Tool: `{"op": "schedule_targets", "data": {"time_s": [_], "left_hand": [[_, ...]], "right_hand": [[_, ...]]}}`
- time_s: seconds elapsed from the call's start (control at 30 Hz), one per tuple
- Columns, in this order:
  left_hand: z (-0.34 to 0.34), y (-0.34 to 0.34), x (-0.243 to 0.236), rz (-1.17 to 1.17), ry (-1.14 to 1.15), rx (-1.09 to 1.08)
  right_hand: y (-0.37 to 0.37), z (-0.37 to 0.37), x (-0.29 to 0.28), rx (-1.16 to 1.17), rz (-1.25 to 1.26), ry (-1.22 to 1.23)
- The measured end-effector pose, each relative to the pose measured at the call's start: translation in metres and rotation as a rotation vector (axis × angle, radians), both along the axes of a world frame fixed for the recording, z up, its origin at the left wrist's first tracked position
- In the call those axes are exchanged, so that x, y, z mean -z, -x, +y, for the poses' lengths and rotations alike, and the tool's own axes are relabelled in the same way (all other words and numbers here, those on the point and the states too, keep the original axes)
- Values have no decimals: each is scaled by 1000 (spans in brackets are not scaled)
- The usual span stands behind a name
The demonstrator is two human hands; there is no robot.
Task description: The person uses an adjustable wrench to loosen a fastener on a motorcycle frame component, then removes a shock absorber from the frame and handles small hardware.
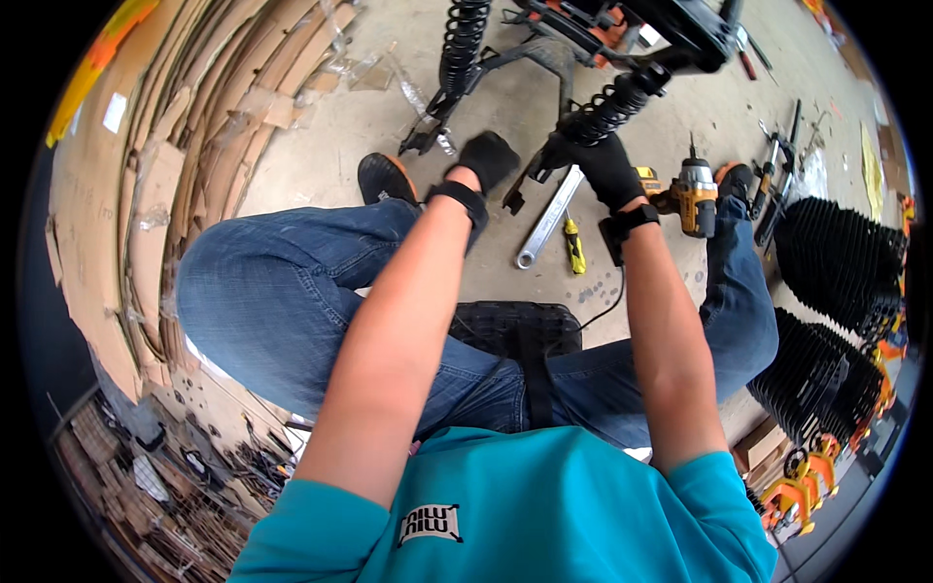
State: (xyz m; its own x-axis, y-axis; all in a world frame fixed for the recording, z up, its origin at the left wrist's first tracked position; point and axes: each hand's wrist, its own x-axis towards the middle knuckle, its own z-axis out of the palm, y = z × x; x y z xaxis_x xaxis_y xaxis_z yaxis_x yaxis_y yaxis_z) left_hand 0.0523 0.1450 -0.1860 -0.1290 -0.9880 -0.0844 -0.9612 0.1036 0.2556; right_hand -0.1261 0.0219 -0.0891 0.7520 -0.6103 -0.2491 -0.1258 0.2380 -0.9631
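Observation:
A black machine frame (554,53) with two coil-spring shock absorbers stands in front of me. My right hand (610,170), in a black glove, is closed around the lower end of the right shock absorber (612,109), beside a black bracket (517,194). My left hand (489,161), also gloved, is curled closed between the two legs of the frame; whatever its fingers may hold is hidden. The left shock absorber (462,49) rises beyond it. Below my hands lie a silver wrench (547,222) and a yellow-and-black screwdriver (574,250).
A yellow-and-black cordless impact driver (696,197) stands by my right foot. Flattened cardboard (185,126) is stacked along the left. At right are more shock parts (773,175), stacked black ribbed parts (841,262) and orange parts (799,491). A red-handled tool (746,63) lies farther off.

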Motion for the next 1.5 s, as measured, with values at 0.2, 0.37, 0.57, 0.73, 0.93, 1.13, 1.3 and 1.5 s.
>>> {"op": "schedule_targets", "data": {"time_s": [0.2,0.37,0.57,0.73,0.93,1.13,1.3,1.5], "left_hand": [[15,67,1,887,-398,-1022],[3,80,-4,773,-218,-979],[8,78,-1,975,-153,-1012],[9,82,-9,986,-138,-1152],[10,86,21,953,-176,-1310],[17,95,31,1070,-200,-1421],[8,90,24,1172,-392,-1557],[13,90,27,1154,-403,-1540]], "right_hand": [[-2,-7,-15,-61,80,64],[-4,-8,-16,-85,111,71],[1,8,-10,-47,139,81],[5,12,-11,-86,142,32],[6,29,-30,-103,258,59],[8,31,-26,-28,297,12],[3,21,-30,-36,373,-18],[-3,21,-35,-22,459,9]]}}
